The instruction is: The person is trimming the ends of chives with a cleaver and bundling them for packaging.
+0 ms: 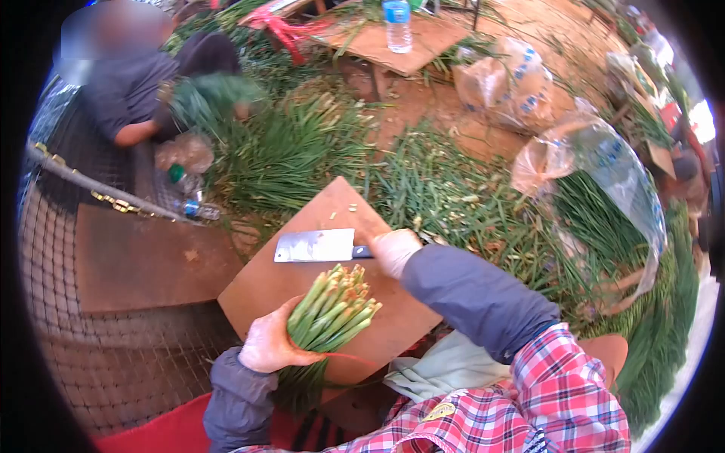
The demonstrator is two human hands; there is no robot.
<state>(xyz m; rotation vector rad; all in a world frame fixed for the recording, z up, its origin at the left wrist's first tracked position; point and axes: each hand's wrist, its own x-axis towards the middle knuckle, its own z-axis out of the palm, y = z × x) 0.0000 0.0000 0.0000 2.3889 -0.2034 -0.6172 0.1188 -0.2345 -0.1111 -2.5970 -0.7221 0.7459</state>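
Observation:
My left hand (271, 339) is closed around a bunch of long green chive-like stalks (332, 306). The pale, brownish root ends point up and away from me, while the leaves hang below the hand. A cleaver (314, 245) with a broad metal blade and dark handle lies flat on a brown wooden board (260, 291). My right hand (397, 251) is closed at the end of the cleaver's handle, its fingers partly hidden. A thin red strand runs from beside the bunch across the board.
Heaps of green stalks (294, 155) and loose trimmings (445, 196) cover the ground beyond the board. On the right stands an open plastic bag (604, 204) of greens. At the upper left, a person (132, 94) holds greens. A water bottle (398, 26) stands on another board.

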